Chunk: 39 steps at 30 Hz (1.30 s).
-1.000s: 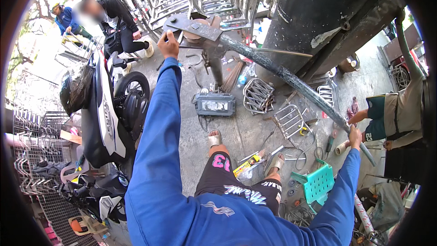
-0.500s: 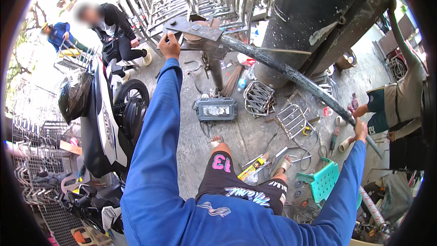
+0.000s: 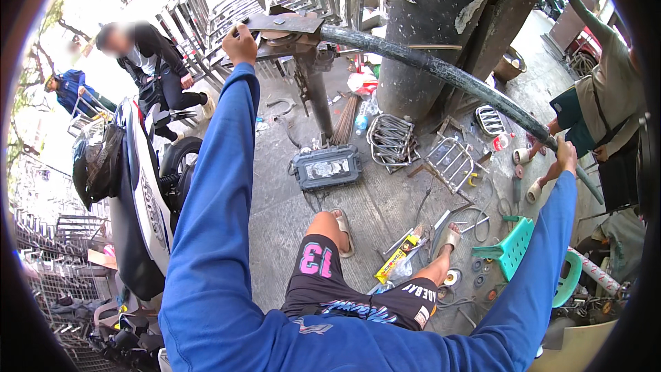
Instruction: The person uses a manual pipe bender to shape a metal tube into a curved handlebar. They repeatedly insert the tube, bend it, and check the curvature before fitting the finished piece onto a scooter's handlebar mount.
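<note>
Bystander's head (image 3: 116, 39) blurred, bar (image 3: 441, 67) partly hidden under right hand (image 3: 567, 156)

I logged the left arm (image 3: 219, 193) extended, nearly straight, toward 11 o'clock, left hand (image 3: 241, 45) raised and curled at its end. My right arm (image 3: 527, 275) angled outward, right hand (image 3: 566, 156) clenched at 3 o'clock.

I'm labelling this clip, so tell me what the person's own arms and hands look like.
Long blue sleeves, loosely creased, cover both arms to the wrists. The left hand and right hand are ungloved. No cables or markings show on the sleeves.
</note>
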Available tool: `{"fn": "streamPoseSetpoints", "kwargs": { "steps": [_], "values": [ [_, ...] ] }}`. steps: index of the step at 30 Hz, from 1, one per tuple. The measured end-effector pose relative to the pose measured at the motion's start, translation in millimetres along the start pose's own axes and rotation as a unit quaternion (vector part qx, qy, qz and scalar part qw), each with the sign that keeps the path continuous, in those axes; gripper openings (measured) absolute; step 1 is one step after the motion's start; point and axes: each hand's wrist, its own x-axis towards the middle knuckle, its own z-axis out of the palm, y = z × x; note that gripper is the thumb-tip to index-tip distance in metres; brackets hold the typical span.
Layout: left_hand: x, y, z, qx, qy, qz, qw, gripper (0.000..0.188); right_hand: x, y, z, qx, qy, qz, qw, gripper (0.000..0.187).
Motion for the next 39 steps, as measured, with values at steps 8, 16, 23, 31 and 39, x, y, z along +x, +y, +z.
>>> {"fn": "streamPoseSetpoints", "kwargs": {
  "steps": [8, 16, 23, 31, 39],
  "values": [
    [12, -8, -1, 0.005, 0.004, 0.057, 0.998, 0.039, -47, 18, 1, -0.085, 0.047, -0.059, 0.994, 0.034],
    [0, -1, -6, -0.079, -0.017, 0.005, 0.997, 0.046, -47, 25, 8, -0.114, -0.008, -0.107, 0.988, 0.022],
    [-18, 3, 8, -0.124, 0.085, -0.032, 0.988, 0.043, 9, 9, 9, 0.042, -0.062, -0.021, 0.997, 0.045],
    [-30, 24, 27, 0.051, 0.211, 0.015, 0.976, 0.036, 105, -10, 0, -0.141, -0.058, -0.178, 0.972, 0.023],
    [-15, 4, 34, 0.007, 0.163, 0.012, 0.987, 0.039, 136, -9, -7, 0.014, -0.050, -0.085, 0.995, 0.033]
  ]
}}
